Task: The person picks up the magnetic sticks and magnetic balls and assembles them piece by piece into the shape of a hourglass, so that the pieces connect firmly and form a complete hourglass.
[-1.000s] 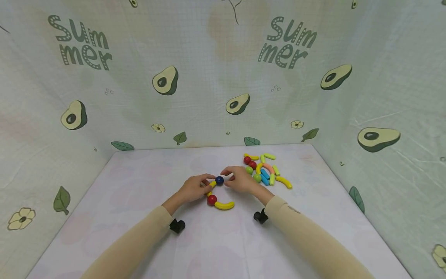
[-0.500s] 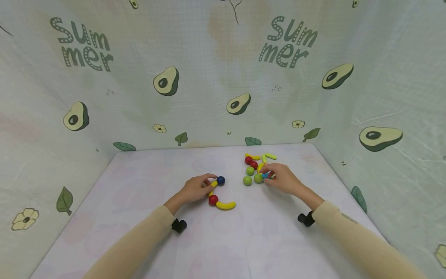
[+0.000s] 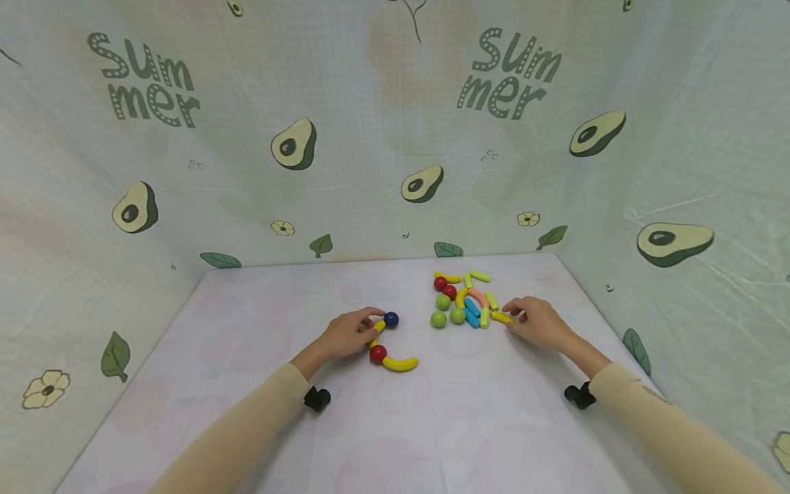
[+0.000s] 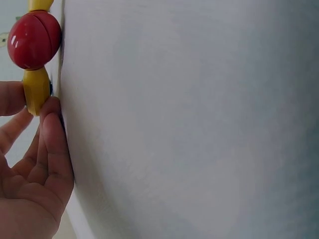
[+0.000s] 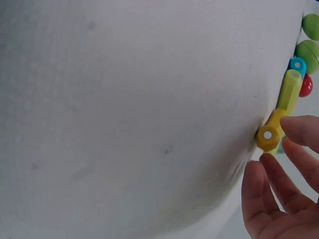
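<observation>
My left hand (image 3: 347, 333) pinches a yellow curved toy rod (image 4: 36, 89) between thumb and fingers. A red ball (image 3: 378, 354) joins its near end, and a second yellow curved rod (image 3: 400, 364) runs right from that ball. At the far end sits a dark blue ball (image 3: 391, 320). On the right, my right hand (image 3: 539, 324) reaches a yellow curved rod (image 5: 268, 137) with a pale round tip. Thumb and fingers are spread around its end, and the thumb overlaps it in the right wrist view. This rod lies end to end near a light green rod (image 5: 290, 89).
Left of my right hand are several loose pieces: green balls (image 3: 438, 319), red balls (image 3: 440, 283), blue rods (image 3: 472, 313), a pink curved rod (image 3: 478, 297) and more yellow and green rods. A printed cloth wall (image 3: 370, 226) stands behind the white table (image 3: 296, 453).
My right hand has left the blue ball and moved right, across the loose pieces, to the yellow curved rod at their right end. My left hand has kept its place and its pinch.
</observation>
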Motion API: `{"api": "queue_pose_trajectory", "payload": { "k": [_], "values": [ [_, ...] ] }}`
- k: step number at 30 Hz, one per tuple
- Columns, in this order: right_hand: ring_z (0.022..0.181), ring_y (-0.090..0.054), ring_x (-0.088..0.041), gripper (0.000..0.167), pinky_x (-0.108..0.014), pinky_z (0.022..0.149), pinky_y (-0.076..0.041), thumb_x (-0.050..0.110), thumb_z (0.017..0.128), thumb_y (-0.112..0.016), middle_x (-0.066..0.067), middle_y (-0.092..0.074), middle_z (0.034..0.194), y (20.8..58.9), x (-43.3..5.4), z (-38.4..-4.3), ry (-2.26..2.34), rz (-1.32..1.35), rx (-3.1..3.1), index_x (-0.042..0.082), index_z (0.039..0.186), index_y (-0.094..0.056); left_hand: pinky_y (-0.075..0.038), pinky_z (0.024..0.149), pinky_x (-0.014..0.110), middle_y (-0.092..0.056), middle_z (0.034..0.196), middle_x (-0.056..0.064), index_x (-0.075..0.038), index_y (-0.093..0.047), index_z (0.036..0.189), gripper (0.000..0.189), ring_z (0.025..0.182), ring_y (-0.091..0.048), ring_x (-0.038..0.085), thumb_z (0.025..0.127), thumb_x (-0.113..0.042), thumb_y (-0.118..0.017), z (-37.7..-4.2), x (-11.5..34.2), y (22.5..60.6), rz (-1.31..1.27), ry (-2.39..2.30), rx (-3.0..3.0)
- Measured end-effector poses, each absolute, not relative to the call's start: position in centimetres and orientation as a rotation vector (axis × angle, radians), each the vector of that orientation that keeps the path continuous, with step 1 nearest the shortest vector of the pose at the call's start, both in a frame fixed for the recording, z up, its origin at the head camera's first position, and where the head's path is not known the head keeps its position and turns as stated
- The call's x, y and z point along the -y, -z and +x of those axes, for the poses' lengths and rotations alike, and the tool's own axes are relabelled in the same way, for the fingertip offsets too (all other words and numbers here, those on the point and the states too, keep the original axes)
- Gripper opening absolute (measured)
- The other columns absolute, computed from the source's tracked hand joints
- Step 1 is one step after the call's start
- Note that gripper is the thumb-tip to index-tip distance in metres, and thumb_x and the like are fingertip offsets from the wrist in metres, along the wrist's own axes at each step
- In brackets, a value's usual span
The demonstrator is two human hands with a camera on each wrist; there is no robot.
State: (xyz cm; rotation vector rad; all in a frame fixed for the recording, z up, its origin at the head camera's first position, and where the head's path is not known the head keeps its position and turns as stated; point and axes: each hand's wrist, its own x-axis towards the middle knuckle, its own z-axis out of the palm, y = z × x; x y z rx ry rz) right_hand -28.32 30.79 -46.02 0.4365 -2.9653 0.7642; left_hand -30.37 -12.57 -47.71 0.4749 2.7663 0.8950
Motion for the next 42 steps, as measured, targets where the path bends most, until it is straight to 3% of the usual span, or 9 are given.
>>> {"api": "queue_pose_trajectory", "payload": {
  "k": [12,20,35,38,40,42],
  "values": [
    [0.085,-0.066,-0.022,0.032,-0.043,0.078,-0.06,0.009,0.093,-0.077,-0.012,-0.073,0.102,46.4,-31.5,-28.4,-0.783,0.368,3.047,0.002,0.124,-0.071,-0.059,0.088,0.037,-0.068,0.12,0.001,-0.031,-0.061,0.145,0.043,0.095,-0.062,0.018,0.103,-0.027,-0.068,-30.5,12.4,47.9,0.484,-0.888,-2.77],
    [0.085,-0.065,-0.022,0.029,-0.038,0.076,-0.058,0.006,0.093,-0.075,-0.012,-0.073,0.103,45.4,-31.4,-27.7,-0.796,0.404,2.992,0.002,0.122,-0.072,-0.059,0.09,0.039,-0.068,0.121,0.001,-0.032,-0.061,0.146,0.043,0.098,-0.063,0.019,0.103,-0.028,-0.068,-30.5,12.4,47.8,0.486,-0.875,-2.769],
    [0.078,-0.063,-0.018,0.026,-0.029,0.072,-0.056,0.005,0.094,-0.077,-0.007,-0.074,0.101,43.0,-23.7,-27.4,-0.868,0.604,2.924,0.006,0.119,-0.075,-0.058,0.088,0.038,-0.068,0.12,0.001,-0.032,-0.06,0.145,0.043,0.095,-0.062,0.017,0.104,-0.028,-0.067,-30.5,12.7,47.7,0.478,-0.888,-2.757],
    [0.078,-0.065,-0.017,0.025,-0.036,0.076,-0.059,0.003,0.093,-0.077,-0.005,-0.074,0.099,43.2,-21.9,-27.3,-0.879,0.673,2.888,0.006,0.118,-0.076,-0.058,0.088,0.038,-0.068,0.121,0.001,-0.032,-0.06,0.145,0.043,0.095,-0.062,0.018,0.104,-0.028,-0.067,-30.4,12.7,47.6,0.473,-0.887,-2.754],
    [0.078,-0.067,-0.016,0.025,-0.043,0.091,-0.057,0.002,0.092,-0.077,-0.004,-0.075,0.098,43.3,-20.6,-27.2,-0.876,0.727,2.865,0.007,0.117,-0.077,-0.058,0.089,0.039,-0.068,0.121,0.001,-0.032,-0.06,0.145,0.042,0.096,-0.062,0.018,0.103,-0.028,-0.067,-30.4,12.7,47.6,0.467,-0.889,-2.754],
    [0.078,-0.068,-0.015,0.024,-0.047,0.094,-0.057,0.002,0.092,-0.077,-0.004,-0.075,0.098,43.5,-19.3,-27.2,-0.889,0.765,2.858,0.006,0.117,-0.077,-0.058,0.09,0.039,-0.068,0.121,0.001,-0.032,-0.061,0.145,0.043,0.096,-0.062,0.018,0.103,-0.028,-0.067,-30.5,12.6,47.7,0.466,-0.888,-2.754]
  ]
}}
